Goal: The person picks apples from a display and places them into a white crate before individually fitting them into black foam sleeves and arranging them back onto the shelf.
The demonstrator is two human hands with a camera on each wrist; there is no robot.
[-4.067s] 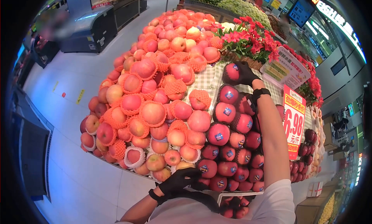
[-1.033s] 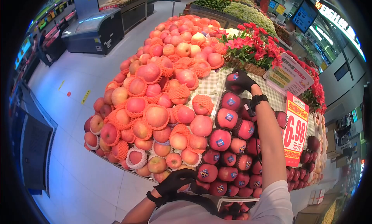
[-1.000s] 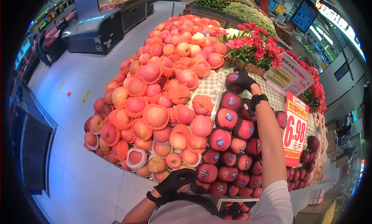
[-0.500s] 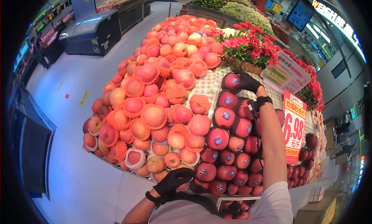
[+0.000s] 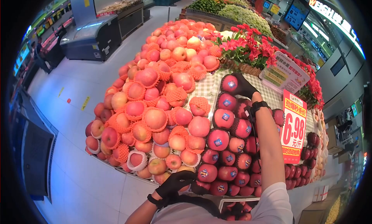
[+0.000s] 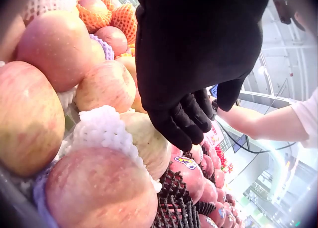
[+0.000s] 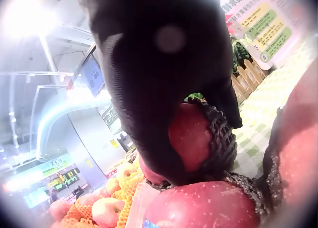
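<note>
My right hand [image 5: 245,87], in a black glove, grips a dark red apple [image 5: 229,83] at the back end of the stickered red apples [image 5: 223,118]. In the right wrist view the fingers of my right hand [image 7: 164,74] curl round that apple [image 7: 191,136], which wears a black foam net, close above another red apple [image 7: 203,205]. My black-gloved left hand [image 5: 176,182] hangs loosely curled at the front edge, holding nothing. The left wrist view has my left hand [image 6: 198,54] beside pale red apples [image 6: 107,86] and netted dark ones [image 6: 188,176].
Lighter apples in orange nets [image 5: 155,118] are heaped on the left. A red price sign [image 5: 293,127] stands right of my right forearm. Red flowers [image 5: 250,47] and a white information board [image 5: 285,73] are behind. Checked cloth [image 5: 205,85] shows between the heaps.
The camera view has shifted slightly. The gripped apple has turned, so its sticker faces the head camera more fully than a second ago. My left hand stays at the front edge.
</note>
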